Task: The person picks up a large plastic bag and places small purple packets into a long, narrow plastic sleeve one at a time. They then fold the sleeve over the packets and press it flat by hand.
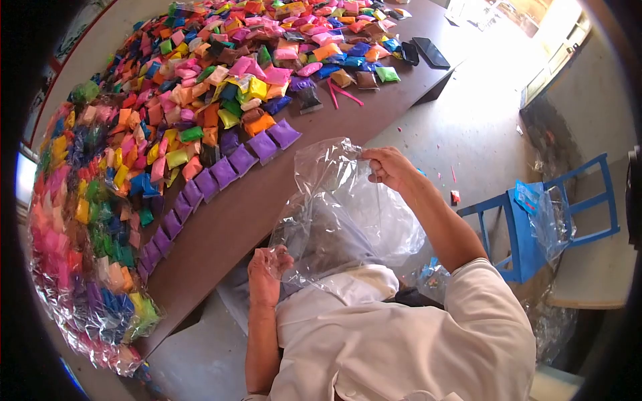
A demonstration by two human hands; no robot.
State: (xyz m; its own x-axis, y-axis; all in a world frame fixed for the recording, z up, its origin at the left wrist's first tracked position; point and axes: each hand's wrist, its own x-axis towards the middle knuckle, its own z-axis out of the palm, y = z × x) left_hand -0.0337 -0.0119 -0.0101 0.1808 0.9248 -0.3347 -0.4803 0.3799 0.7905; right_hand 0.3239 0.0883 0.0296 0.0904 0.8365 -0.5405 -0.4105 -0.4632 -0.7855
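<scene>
head view: my right hand [391, 170] pinches the clear bag [314, 217] by its edge; my left hand [266, 273] touches it, pinching or not i cannot tell; uneven pulling could tear it.

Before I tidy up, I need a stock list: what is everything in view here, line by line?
small glossy multicoloured packets: too many to count, heaped on table
square purple packets: about a dozen, curved row, table's near side
brown table: one, under the packets
thin pink strips: two, in a V, on table
flat black phone-like objects: two, table's far edge
clear plastic bag: one, between the hands
blue chair: one, right, clear plastic on it
grey floor: one, scraps scattered
cream shirt: one, worn
left hand: one, bag's lower edge
right hand: one, fingers pinching bag's upper edge
</scene>
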